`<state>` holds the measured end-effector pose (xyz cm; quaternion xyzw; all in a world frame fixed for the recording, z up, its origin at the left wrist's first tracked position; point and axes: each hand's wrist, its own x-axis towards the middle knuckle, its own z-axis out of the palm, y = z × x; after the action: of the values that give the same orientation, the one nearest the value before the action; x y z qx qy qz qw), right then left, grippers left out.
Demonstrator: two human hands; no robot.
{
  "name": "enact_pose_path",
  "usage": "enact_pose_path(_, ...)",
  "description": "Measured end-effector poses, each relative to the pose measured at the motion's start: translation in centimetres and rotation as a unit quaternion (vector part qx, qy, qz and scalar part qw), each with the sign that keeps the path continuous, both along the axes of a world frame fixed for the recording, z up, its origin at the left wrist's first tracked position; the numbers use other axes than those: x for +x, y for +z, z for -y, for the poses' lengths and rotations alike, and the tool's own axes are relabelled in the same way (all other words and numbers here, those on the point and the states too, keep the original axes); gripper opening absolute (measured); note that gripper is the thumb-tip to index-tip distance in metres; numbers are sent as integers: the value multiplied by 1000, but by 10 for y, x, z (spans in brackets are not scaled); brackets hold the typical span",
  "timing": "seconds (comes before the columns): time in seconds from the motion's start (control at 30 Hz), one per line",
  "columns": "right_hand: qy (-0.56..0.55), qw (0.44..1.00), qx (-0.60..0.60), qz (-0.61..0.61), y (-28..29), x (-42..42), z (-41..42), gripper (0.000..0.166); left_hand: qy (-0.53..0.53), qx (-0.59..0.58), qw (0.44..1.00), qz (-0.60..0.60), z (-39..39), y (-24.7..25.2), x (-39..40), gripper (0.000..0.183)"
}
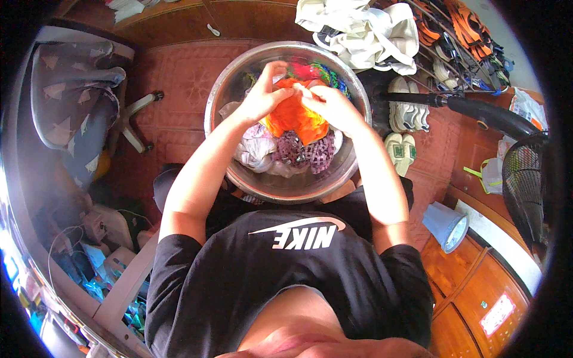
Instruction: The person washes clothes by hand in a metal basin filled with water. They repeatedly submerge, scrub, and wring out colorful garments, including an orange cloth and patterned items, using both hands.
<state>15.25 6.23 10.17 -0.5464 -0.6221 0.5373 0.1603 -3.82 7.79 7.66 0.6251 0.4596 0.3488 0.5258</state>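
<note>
A bright orange cloth [293, 117] is gathered between my two hands over a round metal basin [213, 96]. My left hand [267, 96] holds its upper left side, thumb towards the middle and index finger raised. My right hand [332, 106] pinches its upper right side, and the two thumbs almost meet. Below the orange cloth lie a purple-and-white patterned fabric [315, 154] and a pale, wet-looking fabric [254, 152]. Red, green and blue fabric [320, 71] shows at the basin's far side. Folds of the orange cloth hide some of my fingertips.
White fabric [362, 33] is heaped beyond the basin's far right rim. To the right stand white shoes [405, 105], pale slippers [400, 152], a black pole [416, 99] and a blue bin [445, 226]. A wheeled chair base [134, 121] stands at left.
</note>
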Motion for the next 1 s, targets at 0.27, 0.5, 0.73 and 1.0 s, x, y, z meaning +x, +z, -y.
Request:
enact_pose_path(0.27, -71, 990, 119, 6, 16, 2, -8, 25, -154, -121, 981, 15, 4, 27, 8, 39)
enact_pose_path(0.5, -24, 951, -159, -265, -30, -14, 4, 25, -21, -247, 964, 98, 1, 7, -15, 31)
enact_pose_path(0.73, -115, 967, 151, 170, -94, -36, 9, 24, -58, -20, 883, -465, 3, -44, 0, 34)
enact_pose_path(1.0, -89, 990, 67, 88, -110, -12, -11, 20, 15, 111, 900, -421, 6, -65, -10, 31)
